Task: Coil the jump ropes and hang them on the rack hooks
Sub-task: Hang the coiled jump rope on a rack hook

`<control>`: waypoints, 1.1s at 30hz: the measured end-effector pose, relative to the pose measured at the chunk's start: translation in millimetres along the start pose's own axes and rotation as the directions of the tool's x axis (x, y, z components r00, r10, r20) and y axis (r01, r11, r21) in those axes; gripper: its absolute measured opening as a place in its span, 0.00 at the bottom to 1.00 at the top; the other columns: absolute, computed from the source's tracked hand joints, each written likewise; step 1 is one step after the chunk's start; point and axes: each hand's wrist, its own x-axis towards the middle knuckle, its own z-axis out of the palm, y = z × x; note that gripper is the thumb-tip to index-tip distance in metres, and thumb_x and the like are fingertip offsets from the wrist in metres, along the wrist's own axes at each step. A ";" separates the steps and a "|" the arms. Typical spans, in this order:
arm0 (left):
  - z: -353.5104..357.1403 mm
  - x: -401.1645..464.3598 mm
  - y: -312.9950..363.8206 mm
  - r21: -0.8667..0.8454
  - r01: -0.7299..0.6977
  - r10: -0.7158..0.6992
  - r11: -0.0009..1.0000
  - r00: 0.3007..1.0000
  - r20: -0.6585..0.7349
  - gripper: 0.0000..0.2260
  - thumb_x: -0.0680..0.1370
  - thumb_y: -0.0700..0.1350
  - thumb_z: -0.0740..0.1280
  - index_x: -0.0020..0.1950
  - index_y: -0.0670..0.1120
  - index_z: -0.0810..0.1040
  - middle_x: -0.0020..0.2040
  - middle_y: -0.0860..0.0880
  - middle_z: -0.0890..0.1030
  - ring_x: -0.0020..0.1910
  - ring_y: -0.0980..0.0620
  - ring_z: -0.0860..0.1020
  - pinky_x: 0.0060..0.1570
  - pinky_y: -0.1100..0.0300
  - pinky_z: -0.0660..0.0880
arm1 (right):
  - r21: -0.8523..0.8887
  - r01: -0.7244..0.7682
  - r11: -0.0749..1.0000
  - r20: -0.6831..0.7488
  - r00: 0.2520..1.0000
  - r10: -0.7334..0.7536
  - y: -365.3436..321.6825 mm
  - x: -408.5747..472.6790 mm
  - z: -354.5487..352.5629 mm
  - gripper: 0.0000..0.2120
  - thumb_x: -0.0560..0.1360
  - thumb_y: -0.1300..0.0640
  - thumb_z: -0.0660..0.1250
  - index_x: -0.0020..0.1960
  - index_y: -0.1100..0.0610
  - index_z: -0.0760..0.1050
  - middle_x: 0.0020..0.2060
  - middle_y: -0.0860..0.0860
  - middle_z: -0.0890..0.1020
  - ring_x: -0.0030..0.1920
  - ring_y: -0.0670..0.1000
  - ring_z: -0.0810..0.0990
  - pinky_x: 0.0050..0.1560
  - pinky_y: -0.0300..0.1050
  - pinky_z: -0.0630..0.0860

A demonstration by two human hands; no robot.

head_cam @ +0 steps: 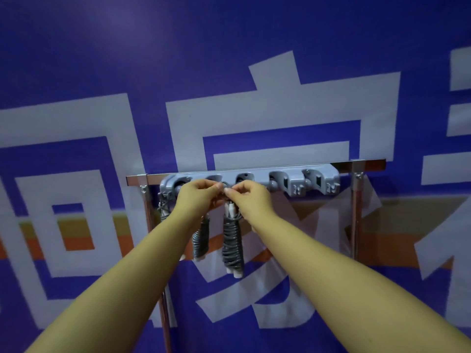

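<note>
A grey plastic hook rack [293,183] is fixed along a chrome rail [367,165]. Both my hands meet at a hook left of the rack's middle. My left hand [198,197] and my right hand [248,200] pinch the top loop of a coiled grey jump rope [232,244] with white handle ends, which hangs straight down between my wrists. A second coiled grey rope [200,242] hangs just to its left, partly behind my left forearm. A third rope [163,207] dangles at the rack's left end, mostly hidden.
The rail rests on two chrome uprights [355,215]. Behind it hangs a blue banner [254,59] with large white characters and an orange band. Two hook holders at the rack's right end [322,183] carry nothing.
</note>
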 end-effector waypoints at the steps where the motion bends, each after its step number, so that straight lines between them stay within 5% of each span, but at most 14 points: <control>1: 0.6 3.9 -3.3 0.004 0.011 -0.011 1.000 1.000 -0.010 0.05 0.78 0.37 0.66 0.44 0.40 0.80 0.40 0.42 0.82 0.40 0.48 0.81 0.43 0.61 0.79 | -0.020 -0.007 1.000 -0.006 1.000 0.007 2.9 3.0 2.5 0.10 0.72 0.56 0.73 0.35 0.51 0.74 0.37 0.52 0.82 0.44 0.55 0.82 0.50 0.53 0.79; 11: 7.4 18.4 -29.1 0.057 0.064 -0.066 0.996 0.998 0.025 0.09 0.80 0.36 0.63 0.56 0.33 0.78 0.39 0.43 0.80 0.37 0.51 0.79 0.38 0.65 0.80 | -0.272 -0.025 0.962 0.040 0.998 0.037 28.1 8.0 -1.4 0.08 0.74 0.52 0.71 0.41 0.56 0.76 0.33 0.48 0.77 0.41 0.51 0.78 0.40 0.43 0.73; 15: 0.1 -18.4 -46.1 -0.006 0.057 -0.056 0.998 0.991 0.123 0.11 0.77 0.37 0.68 0.56 0.49 0.79 0.45 0.45 0.82 0.41 0.51 0.80 0.41 0.61 0.80 | -0.269 0.013 0.963 0.058 0.998 0.003 30.8 -10.5 -5.0 0.07 0.74 0.53 0.71 0.45 0.55 0.75 0.38 0.48 0.78 0.42 0.49 0.77 0.41 0.41 0.73; 18: -10.7 -64.4 -85.0 -0.031 0.076 -0.067 0.997 0.971 0.229 0.15 0.74 0.37 0.71 0.58 0.51 0.77 0.54 0.48 0.80 0.51 0.53 0.80 0.45 0.61 0.79 | -0.262 0.081 0.962 0.091 0.994 -0.059 46.5 -40.7 -12.5 0.09 0.73 0.54 0.72 0.50 0.52 0.75 0.42 0.45 0.79 0.42 0.44 0.78 0.44 0.38 0.73; 23: -4.1 -140.6 -201.7 0.115 0.208 -0.234 0.971 0.919 0.316 0.21 0.72 0.35 0.72 0.62 0.48 0.72 0.57 0.50 0.77 0.47 0.57 0.77 0.47 0.65 0.78 | -0.317 0.079 0.945 0.242 0.970 0.000 141.0 -124.9 -37.6 0.17 0.69 0.56 0.76 0.56 0.57 0.77 0.48 0.52 0.80 0.48 0.49 0.80 0.50 0.35 0.75; 27: 11.2 -199.4 -307.1 0.282 0.407 -0.491 0.869 0.782 0.384 0.22 0.71 0.38 0.74 0.60 0.52 0.72 0.57 0.51 0.76 0.49 0.55 0.78 0.48 0.62 0.77 | -0.471 -0.052 0.881 0.369 0.895 0.250 246.4 -208.2 -66.9 0.22 0.68 0.54 0.77 0.59 0.57 0.77 0.52 0.51 0.79 0.49 0.46 0.79 0.48 0.25 0.69; 33: 26.8 -274.9 -446.8 0.508 0.623 -0.804 0.595 0.465 0.372 0.23 0.71 0.36 0.74 0.64 0.42 0.71 0.54 0.46 0.74 0.40 0.56 0.75 0.36 0.71 0.74 | -0.661 -0.293 0.690 0.370 0.673 0.640 389.9 -316.4 -102.2 0.28 0.67 0.51 0.77 0.64 0.57 0.73 0.57 0.55 0.78 0.57 0.53 0.78 0.61 0.45 0.72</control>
